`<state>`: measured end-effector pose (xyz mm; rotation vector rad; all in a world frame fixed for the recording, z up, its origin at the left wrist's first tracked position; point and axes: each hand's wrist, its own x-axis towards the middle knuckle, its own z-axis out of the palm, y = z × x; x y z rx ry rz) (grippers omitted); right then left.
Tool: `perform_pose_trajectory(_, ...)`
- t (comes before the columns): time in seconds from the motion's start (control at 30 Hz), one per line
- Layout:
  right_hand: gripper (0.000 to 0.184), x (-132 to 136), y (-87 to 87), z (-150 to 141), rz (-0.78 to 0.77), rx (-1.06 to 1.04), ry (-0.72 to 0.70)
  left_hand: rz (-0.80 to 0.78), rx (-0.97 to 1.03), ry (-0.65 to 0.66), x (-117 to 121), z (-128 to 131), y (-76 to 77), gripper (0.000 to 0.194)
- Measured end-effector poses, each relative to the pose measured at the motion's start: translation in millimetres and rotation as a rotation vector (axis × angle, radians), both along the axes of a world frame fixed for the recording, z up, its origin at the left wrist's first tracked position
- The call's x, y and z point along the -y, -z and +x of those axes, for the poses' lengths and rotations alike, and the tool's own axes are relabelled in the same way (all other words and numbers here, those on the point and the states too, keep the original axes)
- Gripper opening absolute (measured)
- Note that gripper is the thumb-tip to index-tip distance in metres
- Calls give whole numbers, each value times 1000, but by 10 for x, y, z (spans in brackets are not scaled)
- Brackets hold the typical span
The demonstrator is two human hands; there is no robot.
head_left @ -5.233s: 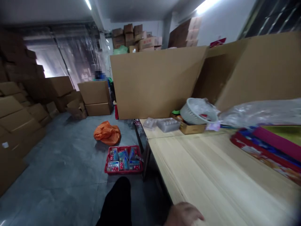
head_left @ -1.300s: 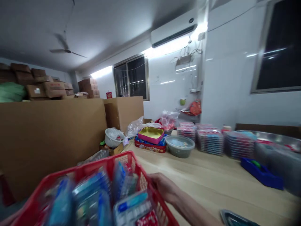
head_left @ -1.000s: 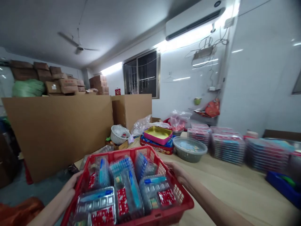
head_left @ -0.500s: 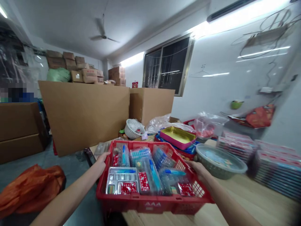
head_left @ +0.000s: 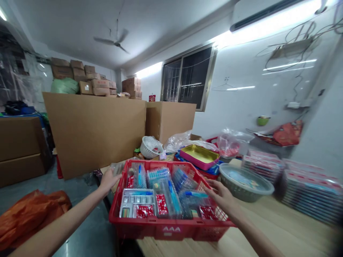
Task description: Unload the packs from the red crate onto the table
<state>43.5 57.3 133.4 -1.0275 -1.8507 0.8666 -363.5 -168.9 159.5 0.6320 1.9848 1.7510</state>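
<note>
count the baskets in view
3: the red basket right in front, the white basket farther back, and the green basket to the right. More may be hidden.

A plastic crate (head_left: 171, 221) of blister packs (head_left: 160, 194) sits at the near edge of the wooden table (head_left: 278, 228), lower middle of the frame. Behind it lies a tin tray (head_left: 199, 158); to its right, a mesh bowl (head_left: 243, 182) precedes stacked packs (head_left: 311, 196). A bag (head_left: 29, 217) lies on the floor at lower left, and a large cardboard sheet (head_left: 93, 134) stands behind the table's far left.
</note>
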Motion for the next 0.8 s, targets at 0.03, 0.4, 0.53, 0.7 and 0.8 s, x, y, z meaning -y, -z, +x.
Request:
perform_pose_trajectory(0.03, 49, 117, -16, -31, -18, -2, -51, -14, -150, 30, 20, 87, -59, 33)
perform_pose_trajectory(0.4, 34, 689, -154, -450, -58, 88, -415, -521, -1156, 674, 124, 977, -74, 54)
perform_pose_trajectory(0.53, 32, 426, -211, -686, -92, 70, -396, -552, -1109, 749, 167, 1038, -76, 64)
perform_pose_trajectory(0.7, 34, 227, -313, -827, -110, 19, -432, -631, -996, 845, 195, 988, -172, 70)
perform_pose_trajectory(0.8, 30, 178, -183, -843, -130, -28, -405, -529, -1008, 842, 92, 926, -141, 59)
